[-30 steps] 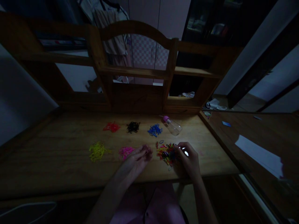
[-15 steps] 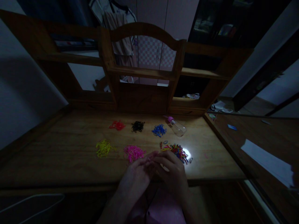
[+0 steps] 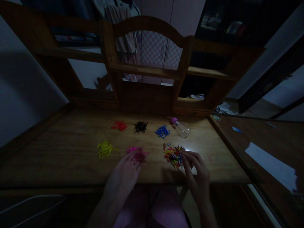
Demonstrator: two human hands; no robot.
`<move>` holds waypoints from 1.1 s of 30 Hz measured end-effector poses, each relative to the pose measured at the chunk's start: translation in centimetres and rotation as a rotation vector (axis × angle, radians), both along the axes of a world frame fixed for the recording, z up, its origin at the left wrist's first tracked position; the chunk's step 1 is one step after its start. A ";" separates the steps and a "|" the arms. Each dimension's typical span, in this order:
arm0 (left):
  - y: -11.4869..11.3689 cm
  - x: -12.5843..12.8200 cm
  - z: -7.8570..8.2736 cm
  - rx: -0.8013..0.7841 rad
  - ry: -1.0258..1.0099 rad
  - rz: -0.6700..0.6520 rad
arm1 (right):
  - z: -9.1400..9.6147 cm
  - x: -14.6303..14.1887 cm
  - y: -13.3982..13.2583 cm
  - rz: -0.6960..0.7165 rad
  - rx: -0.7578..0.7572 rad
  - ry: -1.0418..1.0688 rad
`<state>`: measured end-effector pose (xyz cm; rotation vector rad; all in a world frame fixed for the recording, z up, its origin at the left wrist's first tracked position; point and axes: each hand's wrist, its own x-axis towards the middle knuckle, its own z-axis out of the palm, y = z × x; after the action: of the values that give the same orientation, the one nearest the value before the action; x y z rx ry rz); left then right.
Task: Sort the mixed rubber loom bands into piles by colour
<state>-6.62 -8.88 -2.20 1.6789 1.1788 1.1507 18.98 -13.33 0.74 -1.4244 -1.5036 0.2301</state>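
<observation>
My left hand (image 3: 127,164) is over the near edge of a pile of pink rubber bands (image 3: 133,149). Its fingers are stretched out, slightly blurred, and hide part of that pile. At the right side of a mixed-colour pile of small rubber bands (image 3: 174,156) is my right hand (image 3: 196,166), thumb and forefinger tips close together. What lies between those tips is too dark and small to make out. A loose red band (image 3: 164,146) and a bluish band (image 3: 168,143) lie just behind the mixed pile.
Sorted piles of yellow (image 3: 105,148), red (image 3: 119,125), black (image 3: 140,127) and blue bands (image 3: 162,131) lie around on the wooden desk (image 3: 71,133). A clear bottle with a pink top (image 3: 182,130) lies near the back right. A wooden shelf frame (image 3: 147,71) borders the far edge.
My hands were together in front of the pink pile. They have parted: the left moved left over the pink bands, the right moved right to the mixed pile.
</observation>
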 end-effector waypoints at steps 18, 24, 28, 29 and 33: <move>2.2 0.9 0.5 -0.291 -0.175 0.207 | -1.8 3.6 -0.7 -0.202 -0.066 0.049; 1.4 5.0 1.8 -0.070 0.109 0.037 | -3.3 4.3 0.3 -0.260 -0.077 0.077; 1.9 8.9 0.5 0.083 0.316 -0.179 | -4.7 5.0 0.8 -0.306 -0.115 0.214; 2.1 9.7 0.1 0.115 0.357 -0.200 | -4.9 5.2 0.8 -0.305 -0.124 0.246; 2.4 11.3 -0.5 0.187 0.449 -0.234 | -5.2 5.8 0.5 -0.272 -0.170 0.362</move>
<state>4.67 -6.44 -2.69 2.2326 1.1198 0.7789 24.76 -12.82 -4.45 -1.6049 -1.0046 0.4301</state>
